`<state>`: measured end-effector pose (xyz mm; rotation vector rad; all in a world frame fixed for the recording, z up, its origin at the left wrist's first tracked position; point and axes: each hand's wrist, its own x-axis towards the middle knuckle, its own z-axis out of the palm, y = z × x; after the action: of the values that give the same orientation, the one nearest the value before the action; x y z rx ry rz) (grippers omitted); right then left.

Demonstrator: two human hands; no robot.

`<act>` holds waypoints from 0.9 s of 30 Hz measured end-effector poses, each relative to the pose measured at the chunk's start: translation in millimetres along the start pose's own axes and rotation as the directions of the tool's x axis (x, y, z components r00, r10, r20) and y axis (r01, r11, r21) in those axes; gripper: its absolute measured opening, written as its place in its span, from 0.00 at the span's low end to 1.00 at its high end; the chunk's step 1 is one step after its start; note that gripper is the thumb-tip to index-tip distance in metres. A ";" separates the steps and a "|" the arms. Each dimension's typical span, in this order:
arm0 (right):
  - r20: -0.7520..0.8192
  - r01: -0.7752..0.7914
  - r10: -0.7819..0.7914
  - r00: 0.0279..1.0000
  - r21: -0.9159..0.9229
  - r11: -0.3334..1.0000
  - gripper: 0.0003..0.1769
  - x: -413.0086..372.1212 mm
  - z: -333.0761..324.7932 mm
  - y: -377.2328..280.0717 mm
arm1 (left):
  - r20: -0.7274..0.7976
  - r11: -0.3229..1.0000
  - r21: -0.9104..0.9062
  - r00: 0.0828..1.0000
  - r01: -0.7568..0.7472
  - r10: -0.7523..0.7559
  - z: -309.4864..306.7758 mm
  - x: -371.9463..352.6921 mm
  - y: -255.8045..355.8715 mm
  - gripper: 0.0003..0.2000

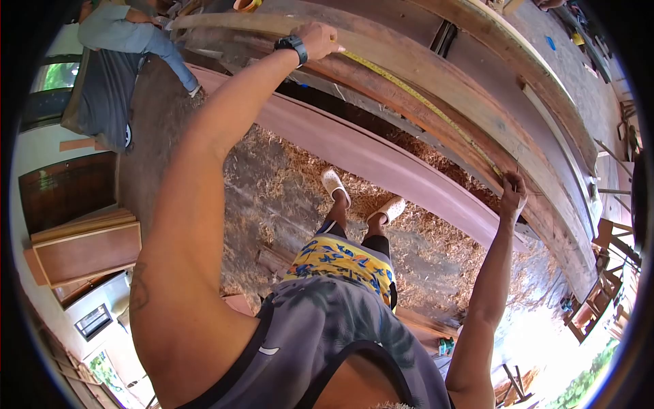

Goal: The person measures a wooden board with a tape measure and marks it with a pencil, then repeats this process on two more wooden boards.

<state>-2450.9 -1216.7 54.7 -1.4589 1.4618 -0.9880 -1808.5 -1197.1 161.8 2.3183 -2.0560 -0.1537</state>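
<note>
A yellow tape measure (422, 102) is stretched along a long wooden plank (402, 58) in the head view. My left hand (317, 41), with a dark watch at the wrist, is closed on one end of the tape near the plank's far left part. At the tape's other end, my right hand (514, 194) has its fingers curled around it, close to the wood. Whether the tape's case sits in either hand is hidden by the fingers.
Another long board (368, 160) lies between me and the plank. Wood shavings (300, 163) cover the floor around my feet. More timber (518, 51) runs along the far side. A person (133, 34) is at the upper left, and framed panels (88, 252) lean at left.
</note>
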 end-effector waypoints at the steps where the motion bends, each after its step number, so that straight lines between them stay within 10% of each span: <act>1: 0.000 0.015 -0.015 1.000 -0.036 0.999 0.07 0.6 -0.8 1.0 | 0.011 1.000 -0.028 1.000 0.008 -0.008 3.1 -2.0 1.4 0.19; 16: 0.017 0.033 -0.030 0.999 -0.248 0.968 0.09 -6.8 -1.8 -23.5 | -0.009 0.998 -0.057 1.000 0.010 -0.010 30.7 -11.9 5.8 0.20; 27: -0.009 -0.018 0.018 1.000 -0.047 0.999 0.10 -4.1 -1.3 -5.8 | 0.163 0.990 -0.140 0.987 0.015 0.008 8.6 -6.5 3.1 0.20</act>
<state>-2450.2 -1212.8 60.7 -1.4743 1.5111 -0.9552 -1813.1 -1190.7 153.8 2.2940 -2.0368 -0.4879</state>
